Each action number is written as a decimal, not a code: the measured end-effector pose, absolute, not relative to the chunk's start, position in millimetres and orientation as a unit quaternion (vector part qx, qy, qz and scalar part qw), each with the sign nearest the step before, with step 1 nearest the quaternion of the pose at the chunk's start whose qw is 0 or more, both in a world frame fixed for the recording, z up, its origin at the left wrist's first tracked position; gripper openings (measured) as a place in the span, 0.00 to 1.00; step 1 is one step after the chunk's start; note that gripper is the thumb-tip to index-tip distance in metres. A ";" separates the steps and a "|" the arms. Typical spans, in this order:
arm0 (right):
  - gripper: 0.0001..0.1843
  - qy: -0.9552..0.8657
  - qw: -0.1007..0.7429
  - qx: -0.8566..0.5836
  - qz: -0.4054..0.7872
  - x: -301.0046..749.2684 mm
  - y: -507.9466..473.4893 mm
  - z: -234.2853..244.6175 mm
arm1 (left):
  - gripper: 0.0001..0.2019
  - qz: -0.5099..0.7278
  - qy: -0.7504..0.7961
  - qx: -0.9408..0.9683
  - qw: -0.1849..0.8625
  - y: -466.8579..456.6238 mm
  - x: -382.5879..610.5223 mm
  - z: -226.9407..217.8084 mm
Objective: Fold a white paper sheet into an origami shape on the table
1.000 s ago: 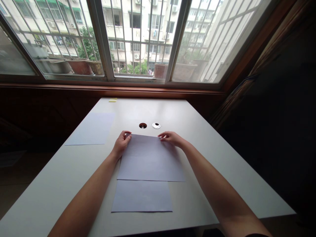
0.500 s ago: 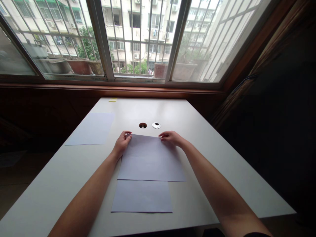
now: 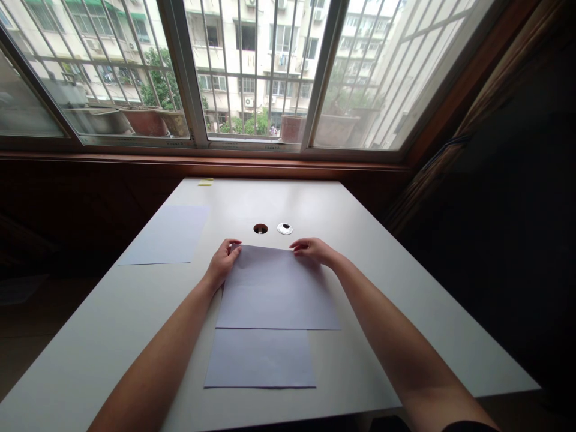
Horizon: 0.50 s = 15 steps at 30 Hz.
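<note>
The person's left hand [image 3: 221, 259] sits at the far-left corner of the upper sheet [image 3: 276, 291], a pale lilac paper lying flat on the white table [image 3: 405, 288]. Its fingers are curled inward and closed on that corner, with the fingertips touching the paper's edge. The right hand [image 3: 315, 251] is at the far-right corner of the same sheet. Its fingers are drawn close together and their tips rest on the paper, but the view does not show whether the thumb is tucked under the edge. The sheet stretches from both hands back toward the person, lying between the two forearms. Its near edge overlaps a lower sheet [image 3: 260, 359] of the same colour, which is narrower and reaches almost to the table's near edge. Just beyond the hands, near the sheet's far edge, are a round cable hole [image 3: 260, 228] and its loose white cap [image 3: 284, 228] side by side. A third sheet [image 3: 168, 234] lies well apart to the left, by the table's left edge. A small yellow note [image 3: 205, 182] lies at the far edge, below the barred window [image 3: 252, 72].
</note>
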State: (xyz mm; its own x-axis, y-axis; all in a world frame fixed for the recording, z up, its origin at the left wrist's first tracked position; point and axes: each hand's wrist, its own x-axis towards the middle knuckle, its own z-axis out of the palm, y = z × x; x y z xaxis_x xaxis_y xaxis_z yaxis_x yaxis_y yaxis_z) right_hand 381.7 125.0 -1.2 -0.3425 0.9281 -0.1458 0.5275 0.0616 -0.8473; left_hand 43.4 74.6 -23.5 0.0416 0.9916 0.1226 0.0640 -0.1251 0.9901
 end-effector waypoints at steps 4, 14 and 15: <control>0.17 -0.689 0.221 -0.531 0.441 381.7 125.7 -1.2 | 0.20 0.505 0.474 0.555 0.461 76.0 43.4 -25.5; 0.14 -0.701 0.216 -0.521 0.436 373.3 125.1 7.1 | 0.21 0.510 0.473 0.550 0.463 75.5 44.2 -24.6; 0.14 -0.703 0.213 -0.519 0.437 370.7 124.9 8.6 | 0.21 0.510 0.472 0.550 0.463 75.2 44.4 -24.1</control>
State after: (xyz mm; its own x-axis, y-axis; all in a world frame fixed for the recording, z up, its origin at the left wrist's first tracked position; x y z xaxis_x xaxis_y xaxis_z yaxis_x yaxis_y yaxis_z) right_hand 370.7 124.9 8.6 -0.3703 0.9162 -0.1532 0.5439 0.0802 -0.8353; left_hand 44.4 75.2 -24.1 0.0348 0.9917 0.1239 0.0469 -0.1254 0.9910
